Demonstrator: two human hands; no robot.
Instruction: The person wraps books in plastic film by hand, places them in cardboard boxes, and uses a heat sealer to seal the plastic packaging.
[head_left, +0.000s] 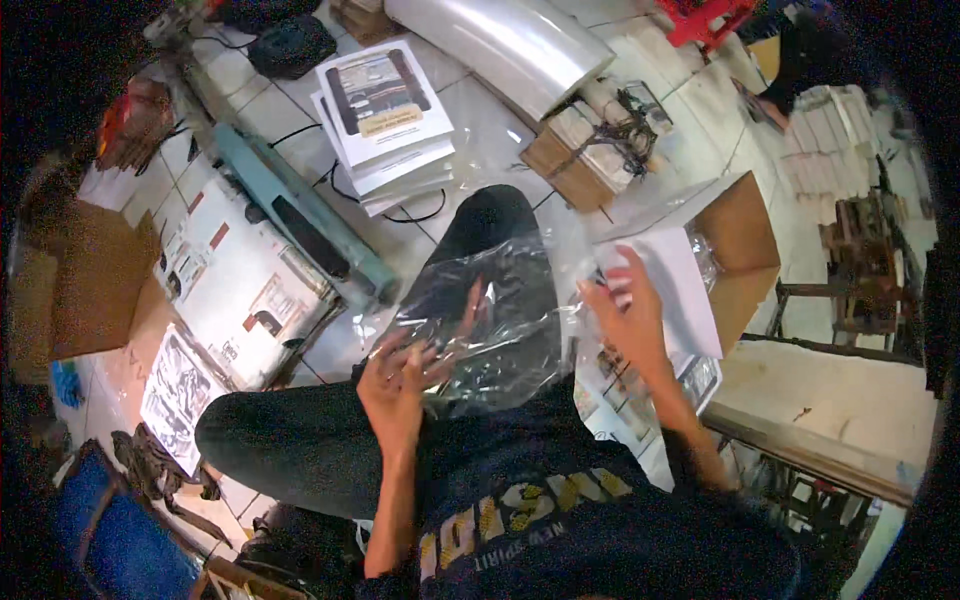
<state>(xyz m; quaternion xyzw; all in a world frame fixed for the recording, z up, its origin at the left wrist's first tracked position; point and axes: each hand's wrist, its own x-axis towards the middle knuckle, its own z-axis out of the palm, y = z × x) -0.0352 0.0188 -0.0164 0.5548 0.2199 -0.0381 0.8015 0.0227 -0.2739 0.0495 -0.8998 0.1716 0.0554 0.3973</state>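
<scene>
1. A clear plastic bag point(490, 320) is being held over the lap by both hands; the left hand point(398, 385) is closed on its lower left edge, thumb and fingers pinching the film.
2. The bag's right edge is being touched by the right hand point(625, 310), fingers spread and only loosely curled; whether the film is truly being pinched there cannot be told, since the clear plastic hides the contact.
3. The bag is being spread flat across the dark trousers, above the knee point(490, 215), and it appears empty.
4. By judgement, the bag is being opened or smoothed out, so the step in hand is the readying of the bag, with nothing yet being put inside.
5. The next move is judged to call for the mouth of the bag being found and parted, one hand being freed for an item while the other keeps the film taut.
6. A white cardboard box point(700, 265) is lying open just beside the right hand.
7. A stack of printed booklets point(385, 115) is lying on the tiled floor beyond the knee, and a large roll of clear film point(500, 45) is lying well behind it.
</scene>
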